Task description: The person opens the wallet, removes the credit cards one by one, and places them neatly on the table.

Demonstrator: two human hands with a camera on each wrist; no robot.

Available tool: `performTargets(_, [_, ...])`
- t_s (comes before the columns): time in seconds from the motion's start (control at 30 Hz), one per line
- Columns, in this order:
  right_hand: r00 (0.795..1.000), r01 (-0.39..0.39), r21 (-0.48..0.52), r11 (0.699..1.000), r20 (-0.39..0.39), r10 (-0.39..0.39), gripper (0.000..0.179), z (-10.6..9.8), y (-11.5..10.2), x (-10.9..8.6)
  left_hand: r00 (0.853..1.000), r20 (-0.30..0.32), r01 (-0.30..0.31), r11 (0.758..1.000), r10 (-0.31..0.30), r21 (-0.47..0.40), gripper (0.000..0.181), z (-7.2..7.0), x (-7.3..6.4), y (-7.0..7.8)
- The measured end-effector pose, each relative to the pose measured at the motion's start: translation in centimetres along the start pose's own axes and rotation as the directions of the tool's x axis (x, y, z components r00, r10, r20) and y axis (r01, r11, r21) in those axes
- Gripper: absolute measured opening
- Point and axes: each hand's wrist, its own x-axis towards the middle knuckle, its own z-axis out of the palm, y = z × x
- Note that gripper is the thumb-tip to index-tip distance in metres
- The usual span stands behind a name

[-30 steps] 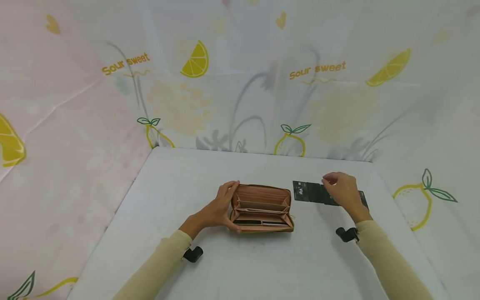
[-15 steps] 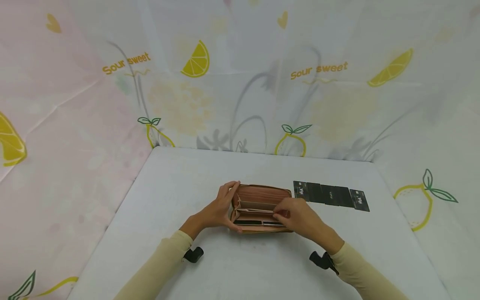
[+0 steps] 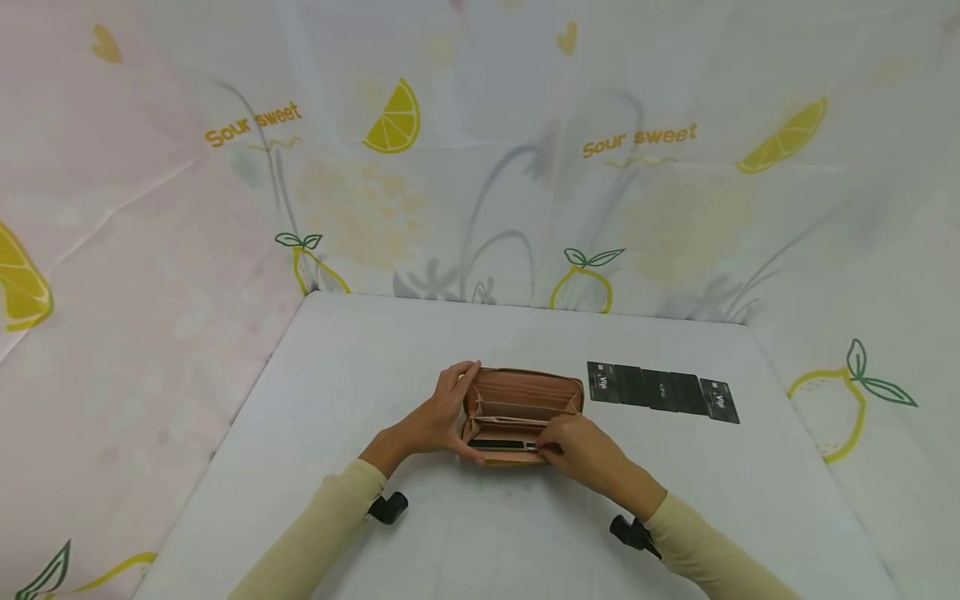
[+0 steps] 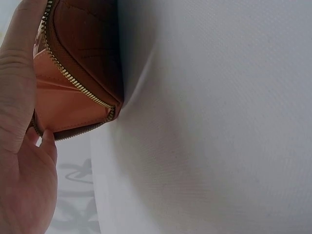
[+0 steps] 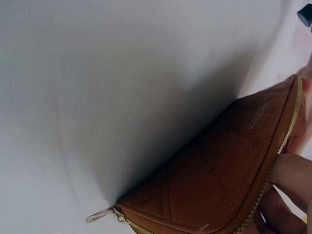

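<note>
A brown zip-around wallet (image 3: pixel 525 385) lies open in the head view, its inner compartments facing up. My left hand (image 3: pixel 429 425) grips its left end, thumb at the front edge and fingers at the back. Inside the front compartment a dark card (image 3: pixel 495 445) shows. My right hand (image 3: pixel 588 454) reaches into that compartment's right part, thumb and fingers pinching at a second card (image 3: pixel 531 447), mostly hidden behind them. The right wrist view shows the wallet's stitched outer side (image 5: pixel 209 170), with the thumb over the gold zip edge.
Several black cards (image 3: pixel 663 392) lie in a slightly overlapping row to the right of the wallet. Everything rests on a white table (image 3: pixel 375 350). A lemon-printed cloth (image 3: pixel 480 192) encloses the back and sides.
My right hand has left the row of black cards, swung left to the wallet and dipped into its front compartment. My left hand keeps its hold on the wallet's left end.
</note>
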Motion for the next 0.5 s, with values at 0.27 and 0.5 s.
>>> performTargets(0.27, [0.999, 0.046, -0.254, 0.966, 0.023, -0.042, 0.008, -0.06, -0.61, 0.47, 1.000, 0.009, -0.004, 1.000, 0.004, 0.002, 0.149, 0.17, 0.13, -0.22])
performTargets(0.5, [0.992, 0.121, -0.492, 0.862, 0.032, -0.121, 0.009, 0.16, -0.82, 0.86, 0.999, 0.006, -0.034, 0.999, 0.034, -0.024, 0.147, -0.22, 0.59, -0.49])
